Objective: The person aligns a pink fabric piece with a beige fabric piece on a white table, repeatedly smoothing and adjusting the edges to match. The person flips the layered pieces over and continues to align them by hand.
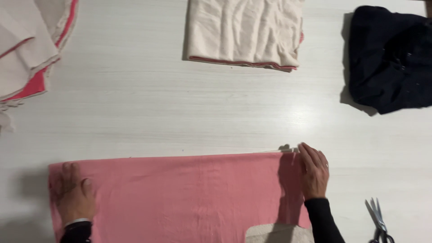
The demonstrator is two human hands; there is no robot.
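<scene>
Pink cloth (180, 198) lies flat on the table (135, 117), top edge straight, looks about halfway folded. Left hand (74, 195) is spread flat on its left end, gripping nothing. Right hand (313, 171) is flat at its top right corner, fingers extended. Finished cream stack (245, 31) sits beyond the cloth; scissors (379, 222) to its right, untouched.

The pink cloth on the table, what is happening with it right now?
A person presses a pink cloth flat on a white table. The left hand lies on its left end, and the right hand holds down its top right corner. A folded cream cloth lies further back, a dark garment at the far right, and scissors beside the right arm.
</scene>
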